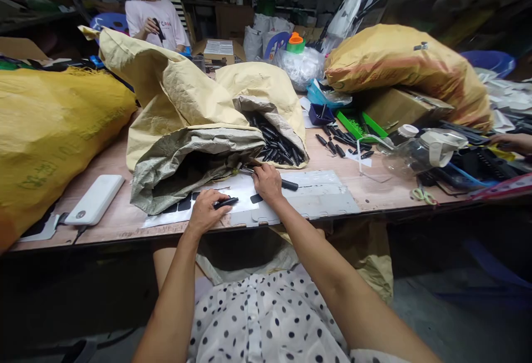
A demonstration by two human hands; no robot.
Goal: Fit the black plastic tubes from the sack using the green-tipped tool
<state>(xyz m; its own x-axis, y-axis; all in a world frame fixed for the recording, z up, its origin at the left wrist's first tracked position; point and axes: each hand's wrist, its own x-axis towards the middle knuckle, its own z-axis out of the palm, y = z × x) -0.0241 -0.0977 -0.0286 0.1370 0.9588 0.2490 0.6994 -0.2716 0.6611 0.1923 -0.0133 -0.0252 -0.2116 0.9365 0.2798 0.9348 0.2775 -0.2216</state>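
Frame centre: left hand (pixel 205 211) pinches black stick (pixel 228 202); right hand (pixel 268 183) closed, apparently gripping second stick (pixel 290 185), near open sack (pixel 195 130) for reach.

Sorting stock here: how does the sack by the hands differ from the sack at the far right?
The near sack lies open and slumped, with black sticks spilling from its mouth. The far sack looks shut and bulging. The near sack lies on the table, while the far sack rests on a cardboard box. Both are tan.
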